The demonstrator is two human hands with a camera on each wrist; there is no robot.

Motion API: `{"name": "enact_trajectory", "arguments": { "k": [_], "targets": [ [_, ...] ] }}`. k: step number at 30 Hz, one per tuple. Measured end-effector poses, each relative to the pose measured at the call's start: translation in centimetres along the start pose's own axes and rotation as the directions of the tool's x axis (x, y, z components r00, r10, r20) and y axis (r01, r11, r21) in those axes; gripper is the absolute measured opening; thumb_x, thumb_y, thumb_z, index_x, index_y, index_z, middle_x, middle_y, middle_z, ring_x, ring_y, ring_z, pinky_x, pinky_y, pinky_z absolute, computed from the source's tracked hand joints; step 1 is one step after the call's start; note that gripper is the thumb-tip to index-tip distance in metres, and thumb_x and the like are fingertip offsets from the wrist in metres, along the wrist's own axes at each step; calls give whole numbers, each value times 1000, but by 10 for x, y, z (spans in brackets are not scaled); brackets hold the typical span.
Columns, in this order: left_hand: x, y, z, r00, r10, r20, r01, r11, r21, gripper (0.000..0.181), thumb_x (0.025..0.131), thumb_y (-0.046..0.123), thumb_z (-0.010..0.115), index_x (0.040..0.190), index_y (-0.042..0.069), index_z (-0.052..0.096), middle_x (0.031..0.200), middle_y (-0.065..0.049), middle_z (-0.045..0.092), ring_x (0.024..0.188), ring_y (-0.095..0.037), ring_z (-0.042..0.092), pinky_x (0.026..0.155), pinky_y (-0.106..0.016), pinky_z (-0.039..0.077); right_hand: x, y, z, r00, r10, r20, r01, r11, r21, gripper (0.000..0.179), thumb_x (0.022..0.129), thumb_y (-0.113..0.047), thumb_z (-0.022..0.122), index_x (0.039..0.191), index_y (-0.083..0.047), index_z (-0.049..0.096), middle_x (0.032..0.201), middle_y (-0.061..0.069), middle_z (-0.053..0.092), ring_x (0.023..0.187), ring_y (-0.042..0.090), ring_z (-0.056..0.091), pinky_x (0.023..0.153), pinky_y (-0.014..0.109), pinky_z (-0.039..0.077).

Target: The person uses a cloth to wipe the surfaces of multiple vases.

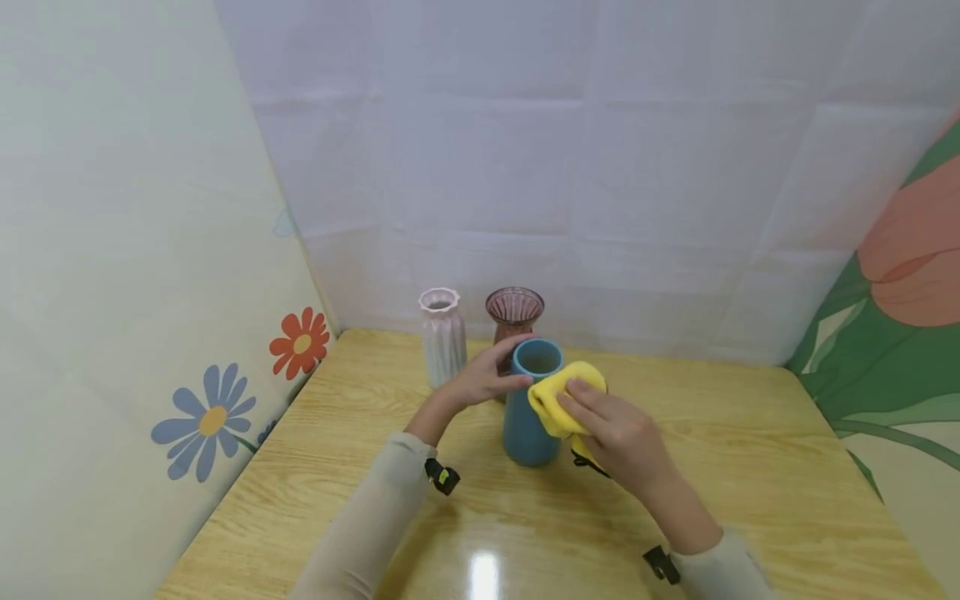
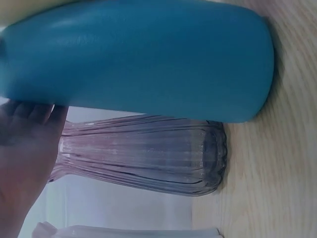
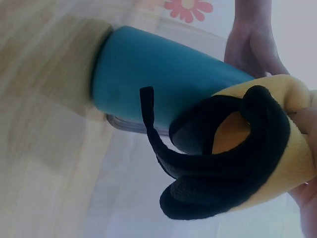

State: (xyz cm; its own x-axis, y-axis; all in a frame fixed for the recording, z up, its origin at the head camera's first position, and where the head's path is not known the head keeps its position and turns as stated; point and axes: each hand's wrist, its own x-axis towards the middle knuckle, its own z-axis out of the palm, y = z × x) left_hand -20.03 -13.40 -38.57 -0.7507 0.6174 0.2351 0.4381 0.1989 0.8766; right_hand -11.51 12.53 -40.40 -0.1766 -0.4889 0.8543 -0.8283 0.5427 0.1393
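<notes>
A blue vase (image 1: 531, 429) stands upright on the table. My left hand (image 1: 480, 379) grips it near the rim from the left, thumb in front and fingers reaching behind. In my right hand (image 1: 626, 433) is a folded yellow cloth (image 1: 558, 398), which lies against the upper right side of the vase. The right wrist view shows the cloth's black edging (image 3: 267, 144) and a loose black loop. Right behind the blue vase is a ribbed purple glass vase (image 2: 143, 153), partly hidden in the head view.
A pale pink pleated vase (image 1: 444, 346) stands at the back left of the wooden table (image 1: 712, 467). Behind it hangs a white cloth backdrop (image 1: 600, 167). Flower-printed sheets (image 1: 135, 292) flank the table on both sides.
</notes>
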Motion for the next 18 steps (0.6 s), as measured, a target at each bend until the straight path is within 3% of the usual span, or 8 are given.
{"name": "enact_trajectory", "arguments": {
  "k": [7, 13, 16, 18],
  "targets": [
    [2, -2, -5, 998, -7, 59, 9, 999, -47, 83, 93, 41, 74, 158, 10, 33, 144, -16, 55, 131, -30, 54, 108, -42, 47, -7, -8, 9, 1000, 10, 29, -10, 1000, 15, 39, 109, -23, 41, 117, -3, 74, 116, 15, 74, 101, 31, 73, 72, 38, 61],
    [4, -3, -8, 997, -8, 72, 12, 998, -64, 78, 94, 29, 74, 157, 9, 34, 144, -17, 54, 132, -31, 53, 109, -44, 46, -16, -14, 14, 997, 36, 71, -37, 999, 22, 41, 109, -22, 38, 120, -4, 73, 118, 16, 73, 105, 32, 72, 77, 39, 61],
    [4, -3, -9, 997, -11, 78, 17, 997, -75, 78, 94, 30, 74, 157, 8, 33, 145, -17, 53, 132, -31, 52, 109, -44, 46, -20, -17, 15, 993, 54, 107, -58, 998, 35, 28, 102, -11, 53, 122, -4, 72, 120, 16, 72, 108, 33, 71, 81, 40, 61],
    [4, -2, -9, 997, -12, 80, 18, 997, -79, 79, 94, 33, 74, 157, 8, 33, 146, -17, 52, 133, -32, 52, 109, -45, 46, -22, -19, 15, 991, 61, 119, -67, 997, 42, 34, 89, -2, 64, 123, -4, 71, 121, 16, 72, 108, 33, 71, 82, 41, 60]
  ]
}}
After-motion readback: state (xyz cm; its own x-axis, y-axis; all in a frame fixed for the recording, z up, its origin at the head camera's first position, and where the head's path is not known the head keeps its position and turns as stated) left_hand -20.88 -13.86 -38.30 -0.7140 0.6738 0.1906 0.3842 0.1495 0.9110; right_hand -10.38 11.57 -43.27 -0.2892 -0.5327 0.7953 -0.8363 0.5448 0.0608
